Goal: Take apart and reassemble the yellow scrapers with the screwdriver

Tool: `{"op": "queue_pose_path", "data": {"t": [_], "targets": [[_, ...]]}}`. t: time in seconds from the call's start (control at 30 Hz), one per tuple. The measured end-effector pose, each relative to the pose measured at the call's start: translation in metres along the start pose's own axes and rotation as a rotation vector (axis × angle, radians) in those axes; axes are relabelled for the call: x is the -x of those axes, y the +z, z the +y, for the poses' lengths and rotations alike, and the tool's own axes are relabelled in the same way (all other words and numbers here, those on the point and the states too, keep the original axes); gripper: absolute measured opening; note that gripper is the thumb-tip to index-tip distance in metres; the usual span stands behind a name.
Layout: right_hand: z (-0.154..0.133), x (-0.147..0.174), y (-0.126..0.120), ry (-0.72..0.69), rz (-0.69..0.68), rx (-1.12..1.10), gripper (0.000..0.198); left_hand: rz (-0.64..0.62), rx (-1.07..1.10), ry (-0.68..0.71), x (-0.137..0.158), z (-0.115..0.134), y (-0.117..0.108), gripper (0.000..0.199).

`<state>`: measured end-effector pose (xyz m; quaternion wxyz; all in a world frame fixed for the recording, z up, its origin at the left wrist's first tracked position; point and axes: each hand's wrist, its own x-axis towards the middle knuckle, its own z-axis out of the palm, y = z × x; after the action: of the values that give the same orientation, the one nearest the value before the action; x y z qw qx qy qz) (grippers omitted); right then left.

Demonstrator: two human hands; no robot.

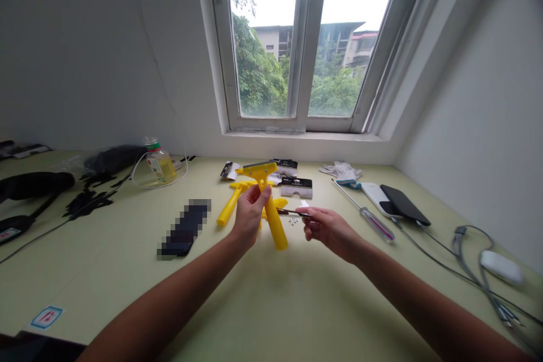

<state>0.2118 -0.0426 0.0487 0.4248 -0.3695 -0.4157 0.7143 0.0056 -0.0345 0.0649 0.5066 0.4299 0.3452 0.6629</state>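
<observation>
My left hand (pixel 251 210) is closed round the handle of a yellow scraper (pixel 278 232), holding it nearly upright above the table with its wide head at the top. My right hand (pixel 328 227) pinches a thin dark tool (pixel 302 213) that resembles tweezers. The tool points left, and its tip comes close to the scraper's handle; whether they touch I cannot tell. Behind my left hand lies another yellow scraper (pixel 229 208), partly hidden. Several small white nuts or similar bits (pixel 293 220) lie on the table between my hands.
Card packages (pixel 297 187) lie toward the window. On the right are a screwdriver (pixel 376 224), a white glove (pixel 341 170), a black phone (pixel 405 205), cables (pixel 458 246) and a white case (pixel 502 267). A bottle (pixel 160 164) and a pixelated dark object (pixel 185 229) are leftward.
</observation>
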Motion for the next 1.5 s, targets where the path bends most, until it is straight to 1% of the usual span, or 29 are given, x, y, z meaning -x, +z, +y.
{"op": "queue_pose_path", "data": {"t": [0.13, 0.2, 0.27, 0.33, 0.47, 0.57, 0.63, 0.7, 0.77, 0.83, 0.9, 0.97, 1.03, 1.13, 1.27, 1.37, 1.43, 1.5], "targets": [[-0.016, -0.016, 0.008, -0.035, 0.0, 0.006, 0.023, 0.034, -0.172, 0.165, -0.022, 0.002, 0.007, 0.029], [-0.025, -0.024, 0.013, -0.058, -0.02, -0.001, 0.025, 0.02, -0.191, 0.195, -0.033, 0.005, 0.011, 0.032], [-0.032, -0.031, 0.018, -0.092, -0.024, -0.004, 0.029, 0.014, -0.157, 0.18, -0.041, 0.008, 0.015, 0.035], [-0.037, -0.036, 0.023, -0.142, -0.034, 0.012, 0.034, 0.037, -0.106, 0.13, -0.044, 0.009, 0.019, 0.04], [-0.038, -0.035, 0.03, -0.249, -0.125, 0.179, 0.036, 0.079, -0.032, -0.001, -0.038, 0.003, 0.024, 0.045], [-0.038, -0.03, 0.03, -0.258, -0.158, 0.294, 0.037, 0.081, -0.004, -0.034, -0.034, -0.004, 0.023, 0.044], [-0.039, -0.028, 0.027, -0.242, -0.179, 0.293, 0.038, 0.066, 0.003, -0.037, -0.035, -0.005, 0.021, 0.042], [-0.043, -0.028, 0.021, -0.229, -0.174, 0.255, 0.036, 0.019, 0.008, -0.021, -0.037, 0.001, 0.017, 0.041], [-0.049, -0.028, 0.015, -0.224, -0.136, 0.19, 0.032, -0.096, -0.026, -0.007, -0.039, 0.013, 0.011, 0.039], [-0.055, -0.028, 0.009, -0.229, -0.097, 0.121, 0.029, -0.262, -0.148, -0.013, -0.039, 0.03, 0.005, 0.038], [-0.059, -0.027, 0.004, -0.23, -0.09, 0.061, 0.029, -0.394, -0.324, -0.02, -0.038, 0.044, 0.0, 0.044], [-0.061, -0.027, -0.001, -0.22, -0.105, 0.017, 0.031, -0.482, -0.438, -0.032, -0.037, 0.051, -0.002, 0.051], [-0.062, -0.028, -0.005, -0.207, -0.118, -0.013, 0.031, -0.546, -0.447, -0.05, -0.036, 0.052, -0.002, 0.049], [-0.059, -0.03, -0.01, -0.186, -0.152, -0.019, 0.032, -0.577, -0.338, -0.084, -0.035, 0.046, 0.0, 0.042], [-0.056, -0.032, -0.014, -0.164, -0.221, -0.009, 0.036, -0.551, -0.229, -0.181, -0.034, 0.044, 0.001, 0.046], [-0.056, -0.032, -0.016, -0.161, -0.25, 0.018, 0.039, -0.598, -0.185, -0.252, -0.033, 0.045, 0.001, 0.046], [-0.056, -0.031, -0.018, -0.162, -0.272, 0.035, 0.04, -0.628, -0.171, -0.258, -0.031, 0.043, 0.003, 0.045], [-0.057, -0.029, -0.02, -0.163, -0.295, 0.048, 0.044, -0.605, -0.188, -0.206, -0.03, 0.04, 0.005, 0.044]]}}
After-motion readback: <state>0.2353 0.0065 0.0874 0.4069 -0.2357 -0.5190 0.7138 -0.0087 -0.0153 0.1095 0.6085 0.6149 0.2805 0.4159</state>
